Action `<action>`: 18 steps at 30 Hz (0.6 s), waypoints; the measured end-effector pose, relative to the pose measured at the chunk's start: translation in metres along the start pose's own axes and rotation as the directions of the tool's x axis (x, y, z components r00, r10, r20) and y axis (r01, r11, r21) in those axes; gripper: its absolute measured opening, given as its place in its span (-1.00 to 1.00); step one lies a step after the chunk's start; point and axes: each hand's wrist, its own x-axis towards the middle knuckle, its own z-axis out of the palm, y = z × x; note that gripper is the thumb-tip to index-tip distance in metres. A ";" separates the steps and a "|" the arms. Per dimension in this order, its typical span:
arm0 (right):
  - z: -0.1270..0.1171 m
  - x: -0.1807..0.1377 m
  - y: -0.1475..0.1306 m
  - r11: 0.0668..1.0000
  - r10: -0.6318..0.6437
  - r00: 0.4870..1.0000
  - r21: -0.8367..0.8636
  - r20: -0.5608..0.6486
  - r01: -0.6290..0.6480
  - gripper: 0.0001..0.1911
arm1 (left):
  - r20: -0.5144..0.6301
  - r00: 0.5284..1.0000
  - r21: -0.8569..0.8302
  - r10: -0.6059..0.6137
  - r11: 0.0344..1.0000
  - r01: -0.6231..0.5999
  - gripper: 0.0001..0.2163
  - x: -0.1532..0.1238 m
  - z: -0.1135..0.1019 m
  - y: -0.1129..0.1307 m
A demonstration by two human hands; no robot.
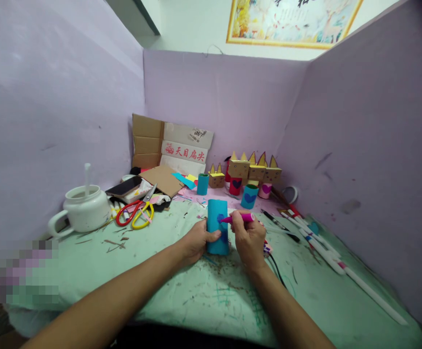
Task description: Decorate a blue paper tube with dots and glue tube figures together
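Observation:
My left hand (196, 241) is closed around the lower left side of a blue paper tube (217, 242), holding it upright above the green cloth. A pink marker (245, 217) is pinched in my right hand (249, 237), its tip touching the tube's front at a dark blue-purple patch (220, 219). Another dark blue mark shows lower on the tube, partly hidden by my left thumb. Behind it stand a small blue tube (202, 184) and a blue tube with a dark heart (249, 196).
Cardboard cat heads (239, 168) on coloured tubes stand at the back right. Red-and-yellow scissors (138, 213), a phone (124, 186) and a white mug (87, 208) lie to the left. Several white pens (321, 247) line the right side. Purple panels (225, 92) enclose the table.

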 end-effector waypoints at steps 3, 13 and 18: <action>-0.001 0.002 0.002 0.995 0.081 0.995 0.068 -0.060 -0.077 -0.61 | -0.016 1.000 -0.002 -0.011 1.000 0.011 -0.39 -0.001 0.000 0.001; 0.000 0.001 0.001 1.000 0.022 0.999 -0.015 -0.045 -0.023 -0.62 | 0.037 0.999 -0.019 -0.017 1.000 0.018 -0.40 -0.001 -0.002 0.001; -0.001 0.001 0.000 0.997 -0.003 1.000 -0.074 -0.015 0.002 -0.61 | 0.026 1.000 -0.016 -0.014 1.000 0.014 -0.39 -0.002 -0.002 0.001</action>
